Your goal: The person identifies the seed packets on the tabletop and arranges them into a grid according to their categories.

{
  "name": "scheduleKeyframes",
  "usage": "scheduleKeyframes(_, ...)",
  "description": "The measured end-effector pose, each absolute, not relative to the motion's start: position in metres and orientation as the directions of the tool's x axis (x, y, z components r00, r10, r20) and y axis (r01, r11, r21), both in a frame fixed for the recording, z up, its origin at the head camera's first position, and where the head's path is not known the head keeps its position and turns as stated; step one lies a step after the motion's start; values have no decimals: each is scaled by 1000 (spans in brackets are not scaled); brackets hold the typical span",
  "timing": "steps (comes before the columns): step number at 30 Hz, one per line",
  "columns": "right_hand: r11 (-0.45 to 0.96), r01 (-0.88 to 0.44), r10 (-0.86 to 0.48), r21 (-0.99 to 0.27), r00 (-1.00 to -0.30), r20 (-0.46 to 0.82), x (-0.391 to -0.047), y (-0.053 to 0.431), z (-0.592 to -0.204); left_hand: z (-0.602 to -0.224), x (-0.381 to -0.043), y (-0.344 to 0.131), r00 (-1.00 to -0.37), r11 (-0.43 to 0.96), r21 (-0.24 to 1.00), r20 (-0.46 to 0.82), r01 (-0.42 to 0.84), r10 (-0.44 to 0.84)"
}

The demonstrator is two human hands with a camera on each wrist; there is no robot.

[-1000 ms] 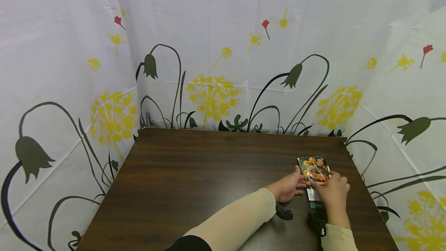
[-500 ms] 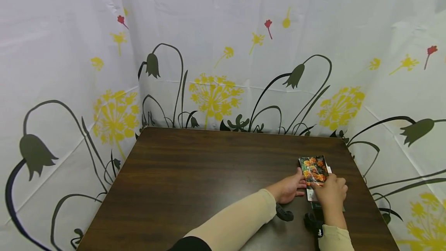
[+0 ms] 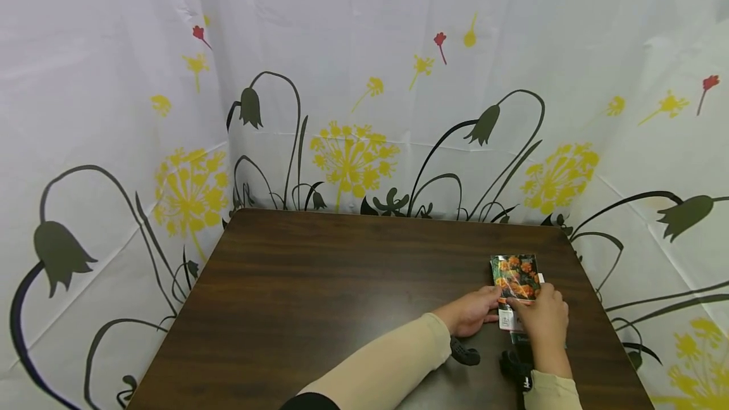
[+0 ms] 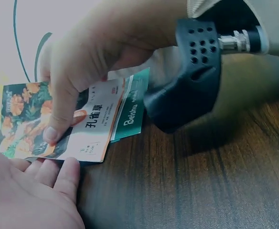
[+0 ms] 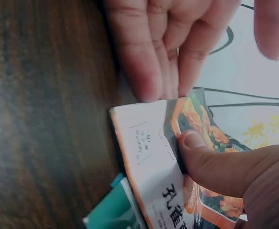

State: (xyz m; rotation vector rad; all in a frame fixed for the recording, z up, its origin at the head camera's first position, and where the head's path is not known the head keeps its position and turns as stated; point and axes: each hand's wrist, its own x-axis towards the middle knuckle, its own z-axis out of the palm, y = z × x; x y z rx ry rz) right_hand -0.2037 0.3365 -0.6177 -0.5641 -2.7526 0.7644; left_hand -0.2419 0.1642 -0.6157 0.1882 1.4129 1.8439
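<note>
Left hand has straight fingers against the flat, glossy orange-flower packet — thumb's just dropped from sticking up, so that side's probably steadier now. The orange-flower packet's over the right part of the dark-brown wood-grain table, overlapping a flat green packet — right hand pinches the flowery one, thumb on top.

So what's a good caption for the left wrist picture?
The right hand holds a flower packet overlapping a green packet, left hand alongside.

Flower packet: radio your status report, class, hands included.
Right hand grips flower packet. Left hand touches its left edge. Green packet pokes out behind; no obstruction seen.
</note>
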Motion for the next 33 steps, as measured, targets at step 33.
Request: scheduleKeyframes(33,777,186,302,-602,-948,98,-221,306,-611,-605,-247,158,-885,544,838,-221,42,408)
